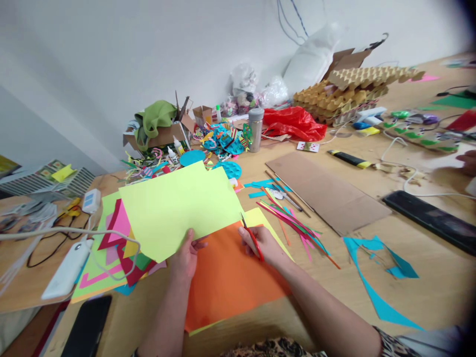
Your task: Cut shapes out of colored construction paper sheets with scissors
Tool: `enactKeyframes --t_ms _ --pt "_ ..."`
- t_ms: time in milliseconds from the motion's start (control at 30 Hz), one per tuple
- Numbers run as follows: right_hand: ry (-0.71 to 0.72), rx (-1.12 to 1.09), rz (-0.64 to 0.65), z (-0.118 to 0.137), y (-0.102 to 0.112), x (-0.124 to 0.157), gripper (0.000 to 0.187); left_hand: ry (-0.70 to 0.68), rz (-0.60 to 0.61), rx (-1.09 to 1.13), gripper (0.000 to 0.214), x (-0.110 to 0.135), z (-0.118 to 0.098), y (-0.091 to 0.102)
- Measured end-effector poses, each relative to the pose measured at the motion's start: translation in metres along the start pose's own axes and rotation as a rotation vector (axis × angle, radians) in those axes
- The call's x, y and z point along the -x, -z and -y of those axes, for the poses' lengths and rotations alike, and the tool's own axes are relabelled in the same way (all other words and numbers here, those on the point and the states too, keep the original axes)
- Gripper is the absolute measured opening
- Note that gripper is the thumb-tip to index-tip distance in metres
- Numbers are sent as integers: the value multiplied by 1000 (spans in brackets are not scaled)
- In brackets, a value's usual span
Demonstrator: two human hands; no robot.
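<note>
My left hand pinches the lower edge of a yellow-green sheet of paper, thumb on top. The sheet is raised and tilted, with a notch at its upper right corner. In my right hand is a pair of scissors with red handles. Its blades point up and away, close to the sheet's right corner. Below both hands lies an orange sheet, partly over another yellow sheet. Thin coloured paper strips lie to the right of my right hand.
Colourful paper scraps and a black phone lie at left. A cardboard piece, a utility knife and blue offcuts are at right. Behind stand a flask, egg trays and a box. Another person's hand shows at the right edge.
</note>
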State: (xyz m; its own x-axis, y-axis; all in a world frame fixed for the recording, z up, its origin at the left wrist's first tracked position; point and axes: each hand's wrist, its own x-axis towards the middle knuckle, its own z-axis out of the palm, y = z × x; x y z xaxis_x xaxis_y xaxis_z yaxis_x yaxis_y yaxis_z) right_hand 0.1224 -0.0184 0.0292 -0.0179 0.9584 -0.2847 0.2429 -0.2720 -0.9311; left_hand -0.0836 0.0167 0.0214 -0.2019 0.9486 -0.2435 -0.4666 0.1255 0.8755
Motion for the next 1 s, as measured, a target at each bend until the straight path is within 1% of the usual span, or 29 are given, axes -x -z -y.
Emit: enactKeyframes --t_ms 100,333,567,667,800,1000 --pt "-1 4 2 0 0 1 57 9 8 -5 44 0 0 0" --pt "-5 10 -4 2 1 0 55 -8 24 -11 50 -2 2 2" --pt "7 11 -4 -1 0 1 56 3 20 -7 44 -2 3 2" --pt "5 0 -4 -1 0 0 55 -4 26 -10 44 -2 2 2" --pt "-2 -11 -5 1 0 0 52 23 28 -11 41 -2 1 2" --pt "-20 1 -23 3 0 1 53 0 32 -14 49 -2 2 2"
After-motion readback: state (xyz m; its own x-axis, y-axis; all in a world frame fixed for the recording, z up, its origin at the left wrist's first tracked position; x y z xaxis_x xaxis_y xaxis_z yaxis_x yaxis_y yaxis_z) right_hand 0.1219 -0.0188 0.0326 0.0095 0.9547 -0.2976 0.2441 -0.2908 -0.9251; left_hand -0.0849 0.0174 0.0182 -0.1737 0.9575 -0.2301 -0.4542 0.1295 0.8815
